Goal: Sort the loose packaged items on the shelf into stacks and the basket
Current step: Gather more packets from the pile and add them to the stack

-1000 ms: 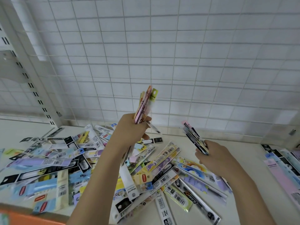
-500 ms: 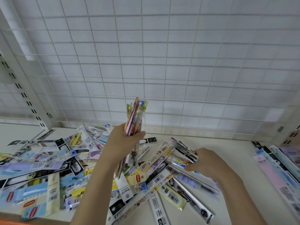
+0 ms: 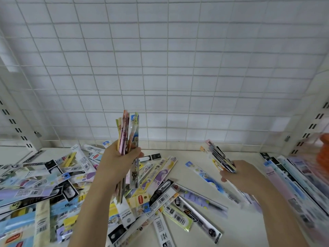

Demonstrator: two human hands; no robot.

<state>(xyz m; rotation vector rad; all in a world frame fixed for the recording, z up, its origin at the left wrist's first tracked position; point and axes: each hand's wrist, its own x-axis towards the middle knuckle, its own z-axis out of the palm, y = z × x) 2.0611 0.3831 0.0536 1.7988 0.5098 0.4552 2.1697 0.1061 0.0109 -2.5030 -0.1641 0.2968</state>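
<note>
My left hand (image 3: 118,161) grips an upright bundle of long pen packets (image 3: 127,134), pink, yellow and clear, held above the shelf. My right hand (image 3: 240,173) holds a smaller fan of dark and yellow packets (image 3: 219,157), tilted up to the left. Below and between my hands lies a loose heap of packaged pens (image 3: 156,191) on the cream shelf (image 3: 238,227). A single blue-printed packet (image 3: 204,173) lies just left of my right hand.
More loose packets (image 3: 35,189) cover the shelf's left side. A laid-out row of packets (image 3: 295,184) runs along the right edge, with something orange (image 3: 323,154) blurred beyond it. A white wire grid (image 3: 167,68) backs the shelf, with slotted uprights at both sides.
My right hand dipped into the heap, then came away to the right holding its fan of packets again. My left hand's bundle stayed raised and turned more upright.
</note>
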